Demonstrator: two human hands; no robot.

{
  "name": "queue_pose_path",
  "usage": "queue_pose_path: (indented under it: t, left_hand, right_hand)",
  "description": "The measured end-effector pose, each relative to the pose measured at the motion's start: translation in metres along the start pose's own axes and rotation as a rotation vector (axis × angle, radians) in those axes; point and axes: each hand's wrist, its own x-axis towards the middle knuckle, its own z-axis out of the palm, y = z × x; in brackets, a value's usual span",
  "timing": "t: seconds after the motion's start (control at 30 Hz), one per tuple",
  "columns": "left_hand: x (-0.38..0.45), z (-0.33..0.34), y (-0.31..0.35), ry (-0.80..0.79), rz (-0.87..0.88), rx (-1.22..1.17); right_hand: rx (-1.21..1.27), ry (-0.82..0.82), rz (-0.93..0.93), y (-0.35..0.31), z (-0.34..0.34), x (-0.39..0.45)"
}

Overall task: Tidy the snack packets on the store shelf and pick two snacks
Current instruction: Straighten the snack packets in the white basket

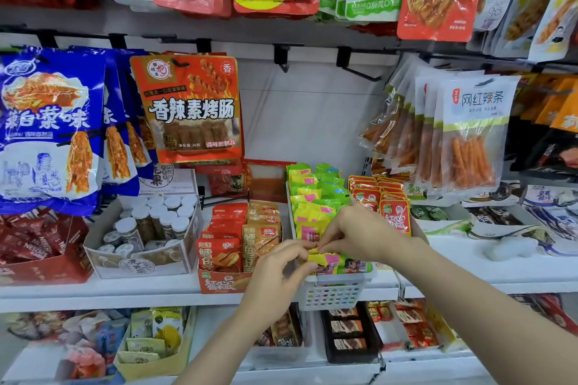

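Two hands meet at the front of the white basket [331,292] on the middle shelf [469,272], seen from the head camera. The left hand [275,272] and right hand [359,234] both pinch the top edge of a yellow packet [323,259], fingers curled, thumbs and forefingers nearly touching. That packet lies crosswise at the basket's near end, its long axis running left to right, just under the fingertips. Behind it the row of yellow and green packets [312,194] runs back toward the wall. Both hands look equally near; I judge the straightening continues here.
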Motion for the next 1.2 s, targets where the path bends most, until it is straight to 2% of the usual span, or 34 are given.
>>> queue_pose_path:
  t: [0.1, 0.13, 0.23, 0.37, 0.57, 0.67, 0.8, 0.93, 1.03, 1.13, 1.2]
  left_hand:
    - [0.0, -0.001, 0.0, -0.013, -0.013, 0.003]
    - [0.001, -0.002, 0.001, -0.021, -0.007, 0.003]
    - [0.002, -0.004, 0.002, -0.056, -0.004, 0.006]
    - [0.0, -0.004, 0.0, -0.071, -0.015, 0.012]
    - [0.002, -0.004, 0.003, -0.091, -0.046, -0.032]
    - [0.003, -0.007, 0.003, -0.05, -0.053, -0.088]
    - [0.011, -0.008, 0.004, 0.014, -0.131, -0.29]
    - [0.028, -0.006, 0.001, 0.14, -0.192, -0.434]
    - [0.045, -0.008, 0.004, 0.21, -0.208, -0.521]
    - [0.058, -0.009, 0.01, 0.145, -0.183, -0.561]
    - [0.062, -0.008, 0.017, 0.107, -0.221, -0.738]
  right_hand:
    - [0.059, -0.038, -0.004, 0.002, -0.007, 0.005]
    - [0.108, -0.012, 0.008, 0.005, -0.013, 0.006]
    - [0.125, 0.235, 0.069, 0.014, -0.023, 0.006]
    - [0.044, 0.218, 0.052, 0.012, -0.008, 0.009]
    - [0.075, 0.348, 0.101, 0.007, 0.013, 0.013]
    - [0.223, 0.415, 0.11, 0.006, 0.001, 0.012]
    - [0.434, 0.482, 0.189, 0.007, -0.037, 0.009]
    - [0.486, 0.6, 0.161, 0.003, -0.065, 0.01]
    - [0.706, 0.672, 0.139, 0.003, -0.085, 0.014]
    - [0.862, 0.718, 0.133, 0.004, -0.102, 0.019]
    - [0.894, 0.732, 0.161, 0.005, -0.108, 0.023]
